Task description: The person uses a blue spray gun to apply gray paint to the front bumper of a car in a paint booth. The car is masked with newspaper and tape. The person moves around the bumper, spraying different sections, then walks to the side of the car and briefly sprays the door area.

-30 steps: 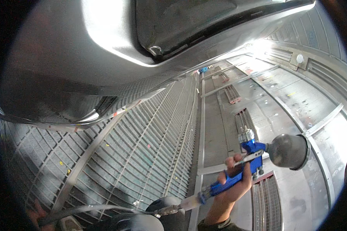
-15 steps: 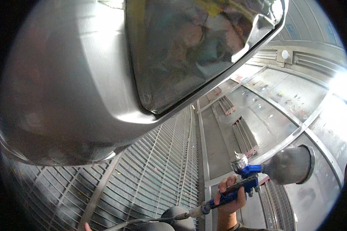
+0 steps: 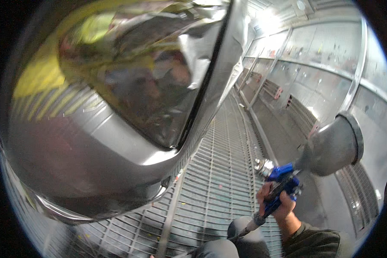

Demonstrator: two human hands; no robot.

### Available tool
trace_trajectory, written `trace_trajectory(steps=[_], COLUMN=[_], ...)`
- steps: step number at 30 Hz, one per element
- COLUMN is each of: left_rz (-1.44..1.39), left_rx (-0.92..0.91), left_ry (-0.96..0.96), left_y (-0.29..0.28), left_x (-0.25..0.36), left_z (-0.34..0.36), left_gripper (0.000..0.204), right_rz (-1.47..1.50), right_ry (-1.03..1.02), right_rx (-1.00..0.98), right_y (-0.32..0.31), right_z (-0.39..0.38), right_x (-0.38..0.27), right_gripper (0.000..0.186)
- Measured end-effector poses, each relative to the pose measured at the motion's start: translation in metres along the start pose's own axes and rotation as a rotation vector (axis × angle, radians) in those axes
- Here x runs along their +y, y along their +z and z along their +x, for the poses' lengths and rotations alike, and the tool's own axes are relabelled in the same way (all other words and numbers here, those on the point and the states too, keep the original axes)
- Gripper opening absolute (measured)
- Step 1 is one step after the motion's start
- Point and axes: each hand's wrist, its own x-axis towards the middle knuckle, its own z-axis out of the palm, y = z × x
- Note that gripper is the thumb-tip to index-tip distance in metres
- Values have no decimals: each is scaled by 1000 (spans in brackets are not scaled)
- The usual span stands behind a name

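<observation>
My right hand (image 3: 279, 202) is wrapped around the grip of a blue spray gun (image 3: 283, 174) at the lower right. A silver nozzle faces left toward the car. On the gun's other side sits a large, tilted grey paint cup (image 3: 336, 144) with a dark rim. An air hose (image 3: 245, 232) runs from the base of the handle down past my knees. Of my left hand (image 3: 152, 256) only a fingertip peeks in at the bottom edge; its grip is hidden. Grey bodywork of a car (image 3: 73, 159) fills the left, apart from the gun, with wrinkled, shiny masking film (image 3: 146, 90) over a window opening.
Metal floor grating (image 3: 215, 180) runs beneath the car and along its side. My knees (image 3: 221, 249) show at the bottom. A panelled wall (image 3: 318, 81) with several vent grilles (image 3: 301, 114) stands to the right, and a bright lamp (image 3: 266, 19) glows at the far end.
The view has turned, so the car's masked opening and yellow areas show more. My right hand and the spray gun appear higher and farther right, with the nozzle still toward the car.
</observation>
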Motion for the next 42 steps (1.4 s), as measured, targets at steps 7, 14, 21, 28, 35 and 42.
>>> trace_trajectory(steps=[7, 14, 21, 28, 35, 42], left_rz=[307, 135, 515, 250, 325, 167], left_rx=[354, 256, 32, -267, -1110, -1596], left_ry=[13, 192, -348, -195, -228, -641], left_y=[15, -7, -7, -27, -110, -137], left_x=[-6, 56, 22, 28, 119, 155], left_z=[-4, 36, -21, -29, -84, -122], left_gripper=[32, 30, 34, 28, 23, 20], right_rz=[18, 261, 245, 515, 620, 615], right_ry=[-67, -32, -127, -245, -147, -108], right_rx=[321, -74, 388, 211, 136, 178], right_y=[-1, -39, -83, -106, -86, -83], right_z=[33, 21, 43, 11, -8, -9], right_x=[-21, -6, -4, 36, 56, 60], right_gripper=[48, 57, 37, 42, 40, 39])
